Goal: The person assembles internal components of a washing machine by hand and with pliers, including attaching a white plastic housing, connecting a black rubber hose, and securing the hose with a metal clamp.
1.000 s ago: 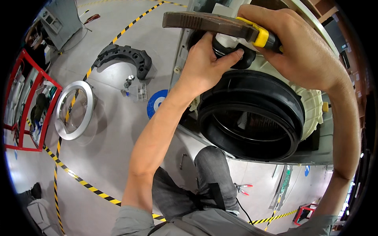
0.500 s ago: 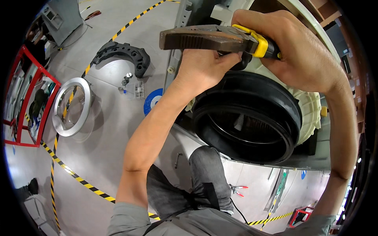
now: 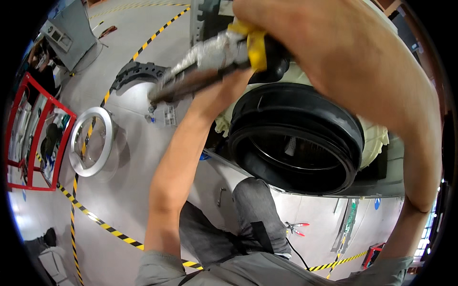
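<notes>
My right hand [image 3: 300, 33], smeared by motion, grips pliers [image 3: 214, 55] with worn metal jaws and black and yellow handles. They are held high over the work, jaws pointing left and down. My left hand [image 3: 238, 83] is behind the pliers, its fingers hidden; a dark rounded part [image 3: 274, 71] shows beside it. Below the hands is a black rubber door gasket [image 3: 296, 105], ring-shaped, at the mouth of a washing machine drum [image 3: 272, 148]. Cream plastic [image 3: 374, 143] of the tub shows around the gasket.
On the floor at left lie a round glass door with a silver rim [image 3: 106, 143], a dark curved counterweight [image 3: 136, 71] and a small clear parts box [image 3: 170, 115]. A wrench [image 3: 220, 196] and red-handled pliers [image 3: 296, 229] lie near my knees. A red-framed rack [image 3: 59, 157] stands far left.
The pliers have swung left, their jaws tipping downward, as my right hand moved left and up toward the camera. My left hand is now mostly covered by them. The view has shifted slightly.
</notes>
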`<state>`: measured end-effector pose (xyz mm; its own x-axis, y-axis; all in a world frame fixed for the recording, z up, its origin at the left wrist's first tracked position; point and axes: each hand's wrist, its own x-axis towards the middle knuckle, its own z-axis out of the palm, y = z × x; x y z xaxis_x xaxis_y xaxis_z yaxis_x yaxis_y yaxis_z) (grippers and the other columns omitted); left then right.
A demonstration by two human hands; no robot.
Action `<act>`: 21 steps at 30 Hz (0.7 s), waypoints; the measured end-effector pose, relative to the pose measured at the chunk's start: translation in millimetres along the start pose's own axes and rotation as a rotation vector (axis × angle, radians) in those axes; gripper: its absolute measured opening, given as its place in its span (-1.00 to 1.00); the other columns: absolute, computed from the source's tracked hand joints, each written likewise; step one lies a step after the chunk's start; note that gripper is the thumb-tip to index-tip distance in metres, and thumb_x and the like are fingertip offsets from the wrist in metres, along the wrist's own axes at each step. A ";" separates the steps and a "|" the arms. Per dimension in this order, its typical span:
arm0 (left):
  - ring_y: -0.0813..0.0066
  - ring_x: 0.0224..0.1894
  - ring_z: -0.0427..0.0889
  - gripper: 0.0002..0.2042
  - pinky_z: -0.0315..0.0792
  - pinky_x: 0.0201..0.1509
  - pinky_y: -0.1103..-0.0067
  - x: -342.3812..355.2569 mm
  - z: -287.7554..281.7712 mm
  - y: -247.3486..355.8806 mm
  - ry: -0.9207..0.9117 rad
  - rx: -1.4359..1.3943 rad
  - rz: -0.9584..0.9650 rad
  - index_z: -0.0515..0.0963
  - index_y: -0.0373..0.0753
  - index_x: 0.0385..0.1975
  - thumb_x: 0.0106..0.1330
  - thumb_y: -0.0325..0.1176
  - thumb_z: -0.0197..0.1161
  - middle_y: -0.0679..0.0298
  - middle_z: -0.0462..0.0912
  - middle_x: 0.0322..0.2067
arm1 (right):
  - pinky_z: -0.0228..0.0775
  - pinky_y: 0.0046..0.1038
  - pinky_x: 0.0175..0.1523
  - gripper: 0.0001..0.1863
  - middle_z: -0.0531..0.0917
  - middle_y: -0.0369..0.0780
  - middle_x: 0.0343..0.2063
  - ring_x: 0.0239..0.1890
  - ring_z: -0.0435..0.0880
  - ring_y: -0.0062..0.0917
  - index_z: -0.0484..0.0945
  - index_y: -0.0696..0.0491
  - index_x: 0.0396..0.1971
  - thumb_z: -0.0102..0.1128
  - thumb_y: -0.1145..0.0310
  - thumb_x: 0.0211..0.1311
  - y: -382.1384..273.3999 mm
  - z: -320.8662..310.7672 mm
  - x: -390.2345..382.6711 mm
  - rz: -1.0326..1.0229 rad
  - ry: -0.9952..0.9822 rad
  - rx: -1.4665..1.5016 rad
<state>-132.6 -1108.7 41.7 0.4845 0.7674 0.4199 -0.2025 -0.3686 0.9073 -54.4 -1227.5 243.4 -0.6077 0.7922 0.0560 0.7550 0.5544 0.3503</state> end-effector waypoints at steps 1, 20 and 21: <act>0.51 -0.25 0.59 -0.72 0.48 -0.16 0.57 10.3 -1.8 -3.1 -0.016 -0.379 0.006 0.50 -0.33 -0.11 0.38 -0.26 0.01 0.28 0.63 -0.24 | 0.34 -0.25 -0.30 -0.78 0.52 -0.03 -0.49 -0.41 0.56 -0.16 0.39 0.22 -0.31 0.03 0.56 -0.03 -7.8 -0.5 -5.9 0.008 0.022 -0.044; 0.39 -0.10 0.59 -0.69 0.43 0.09 0.50 11.7 -20.8 18.7 -0.102 -0.441 -0.153 0.47 -0.38 -0.05 0.19 -0.51 0.18 0.18 0.62 -0.18 | 0.43 -0.22 -0.17 -0.61 0.48 -0.02 -0.13 -0.32 0.60 -0.10 0.38 0.26 -0.10 -0.01 0.69 -0.04 14.6 62.7 -102.8 0.548 0.077 -0.226; 0.37 -0.08 0.59 -0.70 0.43 0.11 0.48 12.7 -20.5 16.9 -0.111 -0.473 -0.159 0.46 -0.37 -0.04 0.21 -0.51 0.15 0.18 0.62 -0.17 | 0.43 -0.23 -0.15 -0.60 0.47 0.00 -0.11 -0.31 0.60 -0.09 0.38 0.28 -0.09 -0.01 0.69 -0.03 18.6 68.4 -99.4 0.518 0.124 -0.266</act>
<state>-147.3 -1094.4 62.9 0.6228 0.7251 0.2938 -0.4695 0.0461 0.8817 36.9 -1278.6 180.4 -0.2128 0.8977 0.3857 0.8830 0.0076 0.4694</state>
